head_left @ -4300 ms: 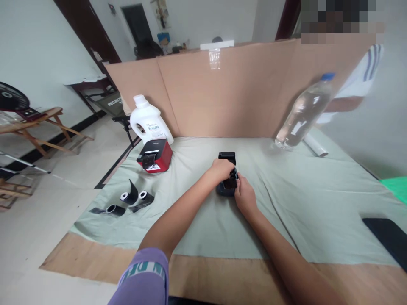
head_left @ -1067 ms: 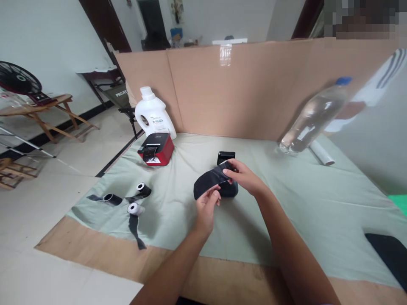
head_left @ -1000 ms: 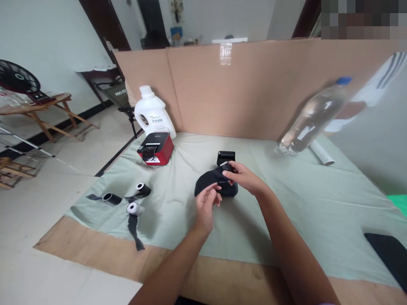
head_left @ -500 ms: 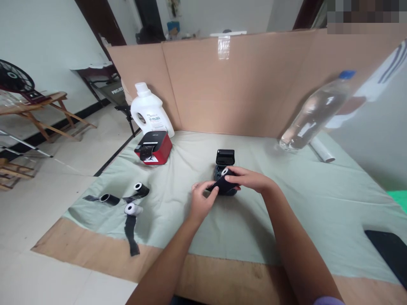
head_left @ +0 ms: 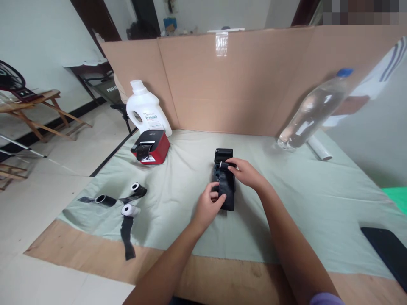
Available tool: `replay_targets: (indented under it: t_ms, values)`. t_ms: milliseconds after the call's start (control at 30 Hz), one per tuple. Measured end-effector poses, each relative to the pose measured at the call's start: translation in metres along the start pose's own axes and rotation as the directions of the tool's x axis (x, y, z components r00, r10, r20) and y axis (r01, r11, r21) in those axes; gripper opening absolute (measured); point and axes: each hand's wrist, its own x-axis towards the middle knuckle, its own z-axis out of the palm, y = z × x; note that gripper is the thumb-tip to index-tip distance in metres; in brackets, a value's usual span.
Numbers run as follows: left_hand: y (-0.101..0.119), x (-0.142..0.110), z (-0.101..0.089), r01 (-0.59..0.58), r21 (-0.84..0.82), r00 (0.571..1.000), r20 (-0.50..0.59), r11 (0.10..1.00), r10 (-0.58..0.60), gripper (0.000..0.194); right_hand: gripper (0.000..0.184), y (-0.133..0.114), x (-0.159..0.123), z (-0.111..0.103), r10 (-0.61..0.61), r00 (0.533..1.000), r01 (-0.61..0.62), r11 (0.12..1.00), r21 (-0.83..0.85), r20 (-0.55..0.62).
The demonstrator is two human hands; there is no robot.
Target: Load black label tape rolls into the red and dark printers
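A small black label printer (head_left: 216,173) sits mid-table with its lid (head_left: 224,155) raised. Just over its opening, my right hand (head_left: 244,170) grips a roll of black paper (head_left: 224,165) between thumb and fingers. The roll's unwound strip (head_left: 227,192) hangs down toward me, covering much of the printer body. My left hand (head_left: 210,204) is closed on the left edge of this strip, thumb on top and fingers behind. Whether the roll touches the printer's inside is hidden.
A red and black printer (head_left: 152,147) stands back left before a white jug (head_left: 149,110). Several partly unwound rolls (head_left: 106,200) lie at left. A big clear bottle (head_left: 313,112) leans at right by a white tube (head_left: 319,149). A phone (head_left: 386,248) lies front right; cardboard (head_left: 238,84) closes the back.
The roll has moved slightly back and left and turned more level, with a longer length of strip pulled out toward me. My left hand has shifted right and nearer me.
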Motion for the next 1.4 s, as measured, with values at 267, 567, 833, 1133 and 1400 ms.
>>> replay_targets:
  t_ms: [267, 567, 833, 1133, 1400]
  values:
    - [0.001, -0.001, 0.004, 0.019, 0.007, 1.0, -0.01, 1.0, -0.019, 0.056, 0.033, 0.011, 0.008, 0.027, -0.056, 0.998, 0.052, 0.978, -0.203, -0.017]
    - [-0.006, 0.004, 0.004, 0.075, -0.071, 0.997, 0.003, 0.995, -0.075, 0.058, 0.03, 0.025, 0.019, 0.045, -0.028, 0.986, 0.009, 0.994, -0.112, -0.167]
    - [-0.01, 0.007, 0.005, 0.034, -0.071, 0.999, 0.002, 0.997, -0.034, 0.059, 0.017, 0.025, 0.017, 0.048, 0.024, 0.949, -0.072, 0.987, -0.14, -0.316]
    - [-0.009, 0.007, 0.005, 0.025, -0.068, 1.0, 0.006, 0.997, -0.025, 0.057, 0.041, 0.026, 0.018, 0.051, 0.209, 0.866, -0.195, 0.978, 0.078, -0.454]
    - [-0.003, 0.005, 0.003, -0.001, 0.002, 1.0, 0.006, 1.0, 0.001, 0.022, 0.032, 0.023, 0.014, 0.018, 0.076, 0.967, -0.024, 0.978, 0.209, -0.244]
